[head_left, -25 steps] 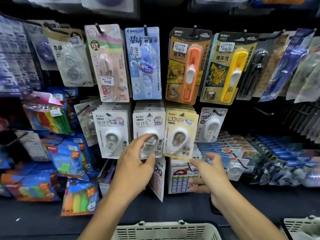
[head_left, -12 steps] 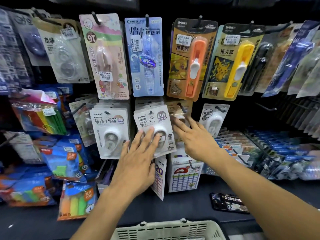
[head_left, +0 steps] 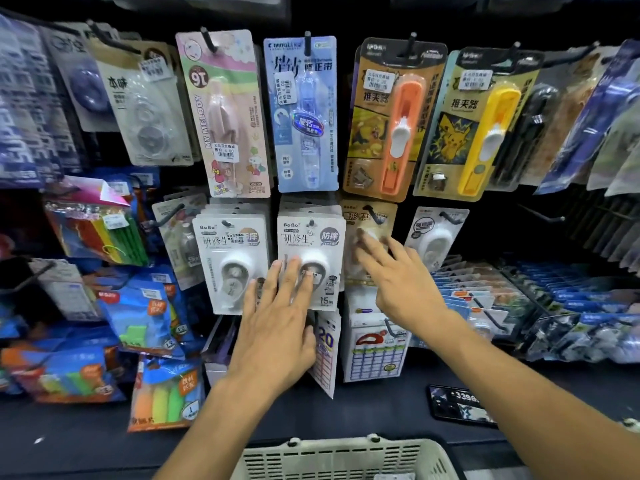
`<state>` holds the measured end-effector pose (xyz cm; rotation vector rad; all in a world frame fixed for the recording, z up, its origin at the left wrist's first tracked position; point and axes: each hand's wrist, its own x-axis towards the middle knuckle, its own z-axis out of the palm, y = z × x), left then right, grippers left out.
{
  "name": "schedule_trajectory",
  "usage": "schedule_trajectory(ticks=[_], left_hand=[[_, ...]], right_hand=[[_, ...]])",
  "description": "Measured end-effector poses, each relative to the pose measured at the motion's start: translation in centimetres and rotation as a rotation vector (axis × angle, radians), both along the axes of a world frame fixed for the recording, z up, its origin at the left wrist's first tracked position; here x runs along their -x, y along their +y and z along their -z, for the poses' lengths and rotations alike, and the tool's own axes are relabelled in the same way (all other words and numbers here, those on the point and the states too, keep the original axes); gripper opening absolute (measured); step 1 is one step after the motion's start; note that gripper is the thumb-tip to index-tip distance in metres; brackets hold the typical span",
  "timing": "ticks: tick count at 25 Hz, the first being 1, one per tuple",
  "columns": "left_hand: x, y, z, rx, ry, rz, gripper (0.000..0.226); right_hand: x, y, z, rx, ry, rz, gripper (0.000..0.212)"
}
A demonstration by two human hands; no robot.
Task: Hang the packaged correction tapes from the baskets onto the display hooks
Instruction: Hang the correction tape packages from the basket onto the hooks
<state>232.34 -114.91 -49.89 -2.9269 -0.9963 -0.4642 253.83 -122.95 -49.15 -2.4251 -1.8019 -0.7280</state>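
Note:
Stacks of white correction tape packs hang on hooks in the middle row. My left hand (head_left: pixel 277 317) lies flat with straight fingers against the front pack of the middle stack (head_left: pixel 311 237). My right hand (head_left: pixel 398 278) presses its straight fingers on the yellow correction tape pack (head_left: pixel 369 220), which hangs on its hook to the right of that stack. Another white stack (head_left: pixel 230 251) hangs to the left, and a single white pack (head_left: pixel 437 233) to the right. A beige basket (head_left: pixel 332 459) stands at the bottom edge, its contents mostly hidden.
Taller packs hang above: pink (head_left: pixel 225 112), blue (head_left: pixel 304 112), orange (head_left: pixel 391 119) and yellow (head_left: pixel 478 123). Highlighter packs (head_left: pixel 159 393) fill the left. Blue packets (head_left: pixel 571 306) lie on slanted hooks at the right. A phone (head_left: pixel 460 405) lies on the dark shelf.
My right hand has pushed the yellow pack back along its hook and now presses it flat. My left hand has moved from reaching to lying flat on the middle white stack.

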Motion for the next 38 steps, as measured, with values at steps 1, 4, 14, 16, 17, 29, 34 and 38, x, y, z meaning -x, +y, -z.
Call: schedule_trajectory(ticks=[1,4,14,16,17,29,34,38], left_hand=[[0.3,-0.1,0.2,0.006,-0.025,-0.010,0.080],[1.0,-1.2,1.8,0.027,-0.160,-0.027,0.070],[11.3,-8.9,25.1,0.875,0.734,-0.053,0.042],[12.7,-9.0,27.3,0.901,0.728,-0.127,0.030],[12.8,-8.9,27.8,0.924,0.696,-0.151,0.023],[9.1,-11.2,29.5,1.078,0.029,-0.392,0.038],[9.8,-10.5,31.2,1.384,-0.246,-0.645,0.028],[10.9,-9.4,31.9,1.432,-0.397,-0.788,0.026]], right_hand=[[0.6,-0.9,1.0,-0.112,0.089,0.022,0.071],[3.6,-5.1,7.9,-0.321,0.485,0.079,0.054],[16.9,-18.7,31.7,0.936,1.118,0.248,0.033],[18.4,-18.0,33.1,0.866,1.225,0.280,0.042],[19.0,-17.4,33.6,0.800,1.330,0.321,0.048],[15.8,-10.2,32.3,-0.142,2.415,0.740,0.034],[15.7,-11.3,37.6,0.177,1.735,0.957,0.055],[16.0,-10.7,38.8,-0.077,1.691,0.933,0.025]])
